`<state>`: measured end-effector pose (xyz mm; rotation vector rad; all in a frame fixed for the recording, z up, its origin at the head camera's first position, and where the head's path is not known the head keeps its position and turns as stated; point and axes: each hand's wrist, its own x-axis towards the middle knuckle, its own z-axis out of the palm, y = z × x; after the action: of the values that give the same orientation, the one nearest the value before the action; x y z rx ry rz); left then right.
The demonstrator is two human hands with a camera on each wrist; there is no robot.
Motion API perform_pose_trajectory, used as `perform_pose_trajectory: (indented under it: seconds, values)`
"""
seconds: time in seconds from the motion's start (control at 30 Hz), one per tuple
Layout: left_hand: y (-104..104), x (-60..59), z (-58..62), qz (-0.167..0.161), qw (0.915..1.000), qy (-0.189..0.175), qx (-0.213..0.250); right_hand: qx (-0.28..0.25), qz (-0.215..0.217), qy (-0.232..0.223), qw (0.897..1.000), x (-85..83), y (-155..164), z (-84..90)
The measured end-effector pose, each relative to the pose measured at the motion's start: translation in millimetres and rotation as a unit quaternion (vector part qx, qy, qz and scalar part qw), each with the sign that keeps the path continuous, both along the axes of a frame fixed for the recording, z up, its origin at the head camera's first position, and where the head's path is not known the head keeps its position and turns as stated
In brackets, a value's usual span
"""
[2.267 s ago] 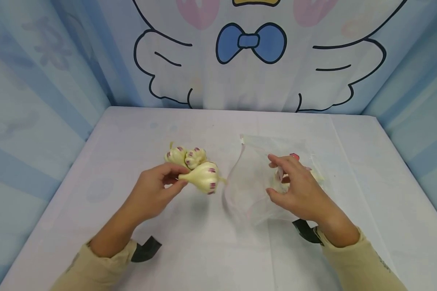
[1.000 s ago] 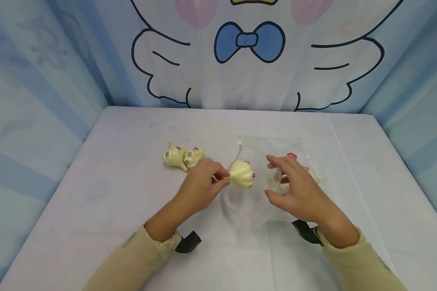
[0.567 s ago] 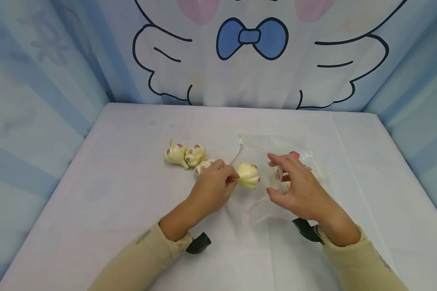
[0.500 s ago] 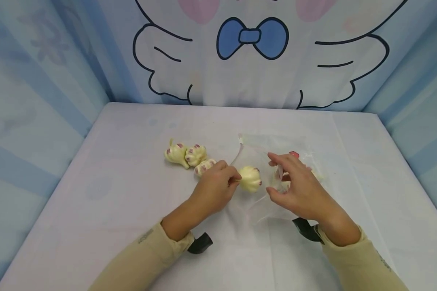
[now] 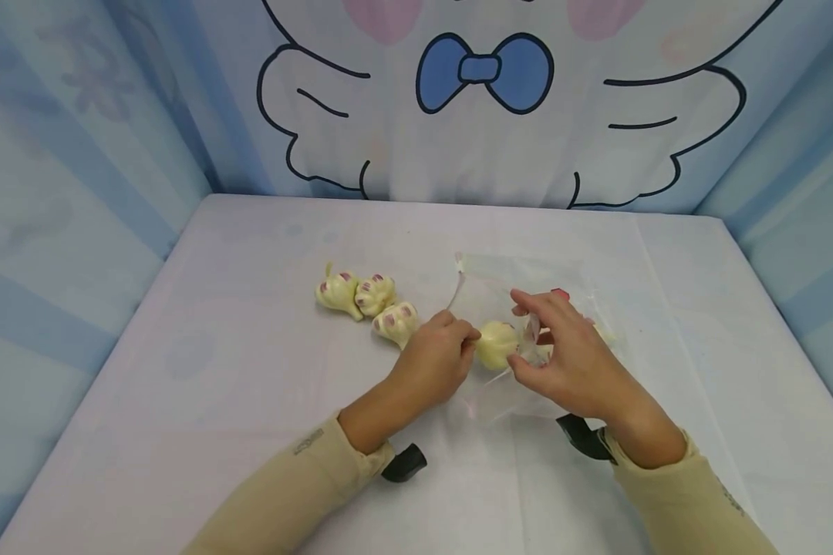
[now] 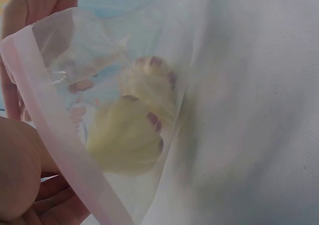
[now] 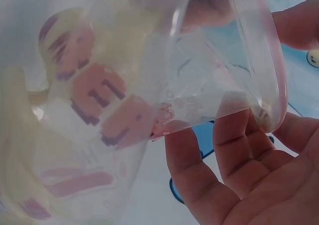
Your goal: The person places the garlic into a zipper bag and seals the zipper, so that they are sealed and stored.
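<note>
Cream garlic bulb (image 5: 496, 344) — purple streaks — clear bag (image 5: 527, 277)

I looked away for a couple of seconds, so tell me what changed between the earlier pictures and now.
The left hand carried one garlic bulb rightward from the pile into the mouth of the clear bag and still pinches it. The right hand kept holding the bag open. Three bulbs stayed on the table.
</note>
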<state>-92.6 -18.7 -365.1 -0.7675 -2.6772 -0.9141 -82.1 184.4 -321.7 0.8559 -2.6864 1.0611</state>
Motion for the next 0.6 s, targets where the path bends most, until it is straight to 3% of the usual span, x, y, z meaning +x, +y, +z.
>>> perform_pose_trajectory:
  seconds: [0.27, 0.6]
  values:
    - [9, -4.6, -3.9, 0.007, 0.9993, 0.004, -0.037, 0.001, -0.001, -0.009, 1.0, 0.4, -3, 1.1]
    - [12, -10.0, -3.9, -0.006, 0.9974, -0.064, -0.031, 0.006, -0.007, -0.019, 1.0, -0.2, -5, 0.6]
